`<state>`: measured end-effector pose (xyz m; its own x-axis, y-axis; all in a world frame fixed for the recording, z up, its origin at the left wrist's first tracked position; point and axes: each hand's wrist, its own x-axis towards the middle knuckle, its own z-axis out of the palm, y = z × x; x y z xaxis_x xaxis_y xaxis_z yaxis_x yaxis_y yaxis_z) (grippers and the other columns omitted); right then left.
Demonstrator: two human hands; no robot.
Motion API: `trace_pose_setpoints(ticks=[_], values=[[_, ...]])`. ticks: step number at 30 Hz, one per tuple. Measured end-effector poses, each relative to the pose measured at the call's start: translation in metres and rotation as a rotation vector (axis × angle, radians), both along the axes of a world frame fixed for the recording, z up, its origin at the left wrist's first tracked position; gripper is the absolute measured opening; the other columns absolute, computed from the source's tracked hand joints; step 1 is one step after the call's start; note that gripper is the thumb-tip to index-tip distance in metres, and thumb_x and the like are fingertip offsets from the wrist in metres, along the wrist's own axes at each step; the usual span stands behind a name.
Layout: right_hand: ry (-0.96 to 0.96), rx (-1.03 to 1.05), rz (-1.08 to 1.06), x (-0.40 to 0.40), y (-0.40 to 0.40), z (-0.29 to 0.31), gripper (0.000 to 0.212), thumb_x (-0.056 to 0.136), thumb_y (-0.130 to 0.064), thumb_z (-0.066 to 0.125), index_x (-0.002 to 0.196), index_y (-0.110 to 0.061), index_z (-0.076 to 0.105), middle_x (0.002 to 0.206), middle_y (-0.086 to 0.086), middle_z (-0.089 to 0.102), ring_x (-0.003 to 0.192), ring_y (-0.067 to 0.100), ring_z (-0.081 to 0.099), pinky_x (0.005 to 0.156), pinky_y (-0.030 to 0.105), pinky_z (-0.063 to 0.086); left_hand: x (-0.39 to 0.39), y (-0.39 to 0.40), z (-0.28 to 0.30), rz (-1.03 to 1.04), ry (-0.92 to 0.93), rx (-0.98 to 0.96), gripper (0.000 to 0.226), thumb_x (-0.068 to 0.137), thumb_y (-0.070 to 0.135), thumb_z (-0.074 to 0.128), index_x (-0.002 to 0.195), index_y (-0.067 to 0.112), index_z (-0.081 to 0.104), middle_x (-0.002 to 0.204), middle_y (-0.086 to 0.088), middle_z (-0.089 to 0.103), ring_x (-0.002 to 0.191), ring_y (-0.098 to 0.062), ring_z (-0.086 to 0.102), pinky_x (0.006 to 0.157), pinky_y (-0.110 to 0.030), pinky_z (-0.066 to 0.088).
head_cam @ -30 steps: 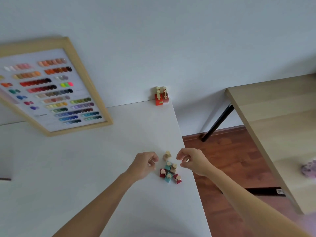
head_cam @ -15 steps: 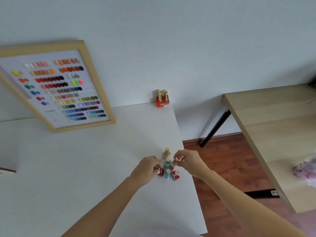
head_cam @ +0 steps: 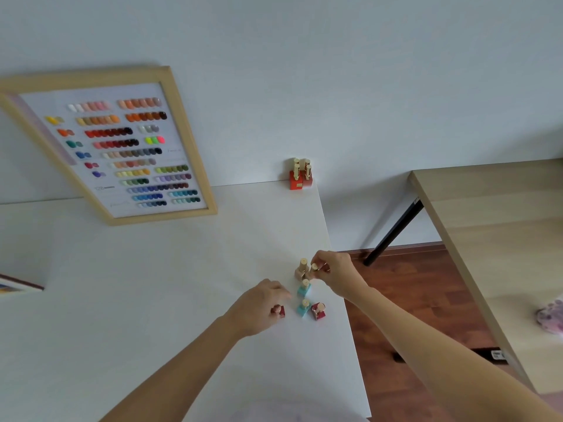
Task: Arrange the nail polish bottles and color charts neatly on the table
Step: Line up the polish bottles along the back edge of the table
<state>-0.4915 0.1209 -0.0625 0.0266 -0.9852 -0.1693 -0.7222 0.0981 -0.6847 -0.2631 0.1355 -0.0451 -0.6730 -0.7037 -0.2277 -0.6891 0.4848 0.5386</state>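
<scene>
Head view: my left hand [head_cam: 259, 306] pinches a dark red bottle [head_cam: 279, 311]; my right hand [head_cam: 333, 274] grips a beige bottle's gold cap [head_cam: 313, 267]. Square teal bottles [head_cam: 303, 289] stand between them on the smooth white desk [head_cam: 152, 284]. Wood-framed color chart [head_cam: 122, 147] at 10 o'clock; red bottles [head_cam: 298, 176] at 12.

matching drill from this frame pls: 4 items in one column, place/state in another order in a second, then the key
1. orange-red bottles
2. framed color chart
3. left hand
4. right hand

A. leans against the wall at the back of the white table
B. fingers on the cap of a beige bottle
C. grouped at the table's far right corner
D. closed on a dark red bottle

Pairs: 1-C, 2-A, 3-D, 4-B
</scene>
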Motion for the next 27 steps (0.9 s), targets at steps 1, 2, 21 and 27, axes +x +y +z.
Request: trace_pose_setpoints(ticks=[1, 2, 21, 27], values=[[-0.009, 0.008, 0.006, 0.000, -0.001, 0.001, 0.011, 0.077, -0.007, 0.074, 0.084, -0.008, 0.065, 0.075, -0.002, 0.063, 0.068, 0.016, 0.057, 0.065, 0.019, 0.044, -0.003, 0.003, 0.002, -0.008, 0.049, -0.019, 0.045, 0.082, 0.012, 0.058, 0.127, 0.020, 0.056, 0.124, 0.004, 0.057, 0.116, -0.010, 0.047, 0.096, -0.022, 0.045], [-0.020, 0.021, 0.015, -0.001, -0.002, 0.002, 0.014, 0.076, -0.007, 0.074, 0.084, -0.009, 0.064, 0.076, -0.001, 0.064, 0.067, 0.015, 0.057, 0.064, 0.018, 0.044, -0.008, 0.006, 0.004, -0.026, 0.100, -0.049, 0.047, 0.080, 0.015, 0.060, 0.126, 0.021, 0.055, 0.125, 0.005, 0.057, 0.115, -0.010, 0.047, 0.095, -0.019, 0.044], [0.032, 0.200, 0.145, -0.024, -0.010, 0.016, 0.049, 0.078, -0.004, 0.072, 0.115, -0.030, 0.054, 0.097, 0.003, 0.064, 0.079, 0.015, 0.066, 0.074, 0.031, 0.059, -0.075, 0.015, -0.010, -0.312, -0.167, -0.286, 0.031, 0.083, 0.020, 0.066, 0.112, 0.010, 0.061, 0.109, -0.012, 0.059, 0.103, -0.026, 0.052, 0.088, -0.038, 0.042], [0.040, 0.210, 0.150, -0.023, -0.014, 0.013, 0.048, 0.079, -0.004, 0.072, 0.114, -0.031, 0.055, 0.098, 0.004, 0.065, 0.078, 0.012, 0.065, 0.066, 0.016, 0.051, -0.077, 0.017, -0.008, -0.354, -0.215, -0.328, 0.018, 0.089, 0.004, 0.055, 0.106, 0.004, 0.061, 0.103, -0.015, 0.062, 0.101, -0.029, 0.053, 0.090, -0.037, 0.041]])
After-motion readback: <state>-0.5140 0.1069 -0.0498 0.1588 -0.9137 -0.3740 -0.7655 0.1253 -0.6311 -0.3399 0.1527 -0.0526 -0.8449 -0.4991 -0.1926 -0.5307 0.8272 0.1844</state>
